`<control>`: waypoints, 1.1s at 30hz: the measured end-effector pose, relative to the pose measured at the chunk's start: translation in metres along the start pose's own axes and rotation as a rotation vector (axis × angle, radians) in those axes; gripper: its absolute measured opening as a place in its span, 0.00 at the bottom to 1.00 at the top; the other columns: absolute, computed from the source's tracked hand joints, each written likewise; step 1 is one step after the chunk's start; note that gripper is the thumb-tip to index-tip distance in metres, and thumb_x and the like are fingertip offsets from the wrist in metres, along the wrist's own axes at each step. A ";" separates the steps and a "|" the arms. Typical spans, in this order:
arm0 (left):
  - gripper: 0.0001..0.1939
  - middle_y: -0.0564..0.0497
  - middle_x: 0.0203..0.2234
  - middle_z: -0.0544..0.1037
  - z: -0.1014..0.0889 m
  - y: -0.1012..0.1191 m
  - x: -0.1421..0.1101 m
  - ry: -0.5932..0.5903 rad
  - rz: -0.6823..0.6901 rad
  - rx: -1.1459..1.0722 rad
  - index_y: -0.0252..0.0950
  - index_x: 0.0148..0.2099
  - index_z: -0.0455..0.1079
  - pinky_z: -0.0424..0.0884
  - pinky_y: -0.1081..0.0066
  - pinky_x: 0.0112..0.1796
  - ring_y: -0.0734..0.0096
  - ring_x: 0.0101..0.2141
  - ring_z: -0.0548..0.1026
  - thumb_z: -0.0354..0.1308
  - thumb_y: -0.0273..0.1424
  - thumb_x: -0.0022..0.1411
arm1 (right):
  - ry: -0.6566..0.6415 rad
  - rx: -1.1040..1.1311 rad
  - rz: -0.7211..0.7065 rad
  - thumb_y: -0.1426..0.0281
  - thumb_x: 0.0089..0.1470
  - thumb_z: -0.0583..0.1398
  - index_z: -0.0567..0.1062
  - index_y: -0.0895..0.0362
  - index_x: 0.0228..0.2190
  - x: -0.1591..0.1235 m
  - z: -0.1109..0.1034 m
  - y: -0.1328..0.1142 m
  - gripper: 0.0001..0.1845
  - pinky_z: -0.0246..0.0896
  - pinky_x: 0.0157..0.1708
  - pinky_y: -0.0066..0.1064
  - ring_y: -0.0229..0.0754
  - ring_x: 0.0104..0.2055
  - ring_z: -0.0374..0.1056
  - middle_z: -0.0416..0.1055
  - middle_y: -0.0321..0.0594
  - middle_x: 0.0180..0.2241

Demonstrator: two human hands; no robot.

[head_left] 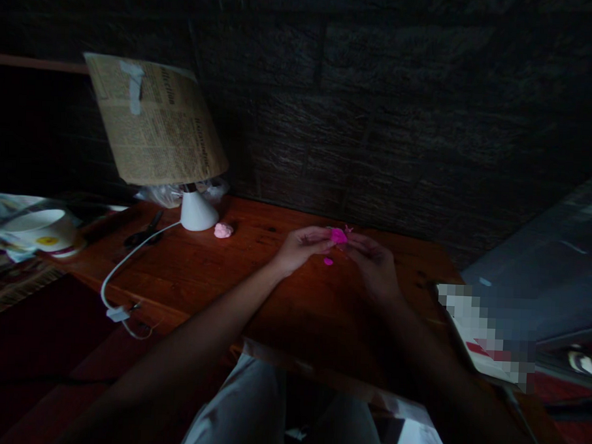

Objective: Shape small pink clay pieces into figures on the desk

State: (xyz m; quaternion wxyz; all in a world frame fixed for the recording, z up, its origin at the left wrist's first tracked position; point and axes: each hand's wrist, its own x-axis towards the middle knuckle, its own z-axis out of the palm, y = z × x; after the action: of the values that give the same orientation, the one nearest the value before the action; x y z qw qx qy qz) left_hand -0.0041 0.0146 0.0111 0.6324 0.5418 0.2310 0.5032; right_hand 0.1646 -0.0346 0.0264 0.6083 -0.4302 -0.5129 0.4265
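Note:
Between my two hands, above the back part of the wooden table (292,307), is a small flat piece of bright magenta material (339,236), like modelling clay. My left hand (302,247) pinches its left side with the fingertips. On the other side my right hand (373,259) has its fingers closed at the piece's right edge. A smaller magenta bit (328,261) lies on the tabletop just below them. Farther left, a pale pink lump (223,230) rests beside the lamp base. Something thin and pink shows behind my right fingertips, too small to name.
A lamp with a newsprint shade (157,124) and white base (198,211) stands at the back left; its cord (127,267) runs over the front edge. Dark scissors (146,234) lie near it. A white bowl (43,230) sits far left. A brick wall (379,121) rises behind.

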 end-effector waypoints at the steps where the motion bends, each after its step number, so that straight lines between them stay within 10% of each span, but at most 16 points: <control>1: 0.22 0.44 0.42 0.83 -0.001 -0.001 0.000 0.007 0.004 0.003 0.33 0.43 0.79 0.75 0.61 0.46 0.65 0.42 0.79 0.75 0.36 0.44 | -0.018 0.007 -0.007 0.63 0.42 0.72 0.82 0.51 0.38 0.000 0.000 0.000 0.17 0.67 0.55 0.45 0.48 0.49 0.76 0.82 0.39 0.43; 23: 0.20 0.46 0.37 0.83 0.008 0.001 -0.004 0.041 0.034 0.049 0.34 0.39 0.79 0.74 0.70 0.32 0.67 0.35 0.79 0.74 0.39 0.45 | -0.024 -0.038 -0.111 0.61 0.48 0.70 0.83 0.48 0.36 0.000 0.004 0.010 0.12 0.67 0.54 0.42 0.46 0.49 0.75 0.81 0.37 0.45; 33: 0.19 0.51 0.32 0.79 0.006 -0.001 -0.004 -0.085 -0.093 -0.060 0.34 0.40 0.78 0.71 0.73 0.33 0.79 0.29 0.74 0.74 0.37 0.46 | -0.165 0.011 -0.009 0.60 0.44 0.71 0.82 0.47 0.37 -0.001 -0.002 0.000 0.15 0.68 0.39 0.35 0.42 0.39 0.73 0.80 0.35 0.41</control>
State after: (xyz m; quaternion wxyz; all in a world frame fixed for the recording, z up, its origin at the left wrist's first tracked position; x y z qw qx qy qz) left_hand -0.0009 0.0081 0.0111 0.6804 0.5319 0.2137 0.4566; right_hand 0.1662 -0.0354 0.0257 0.5682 -0.3878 -0.5608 0.4606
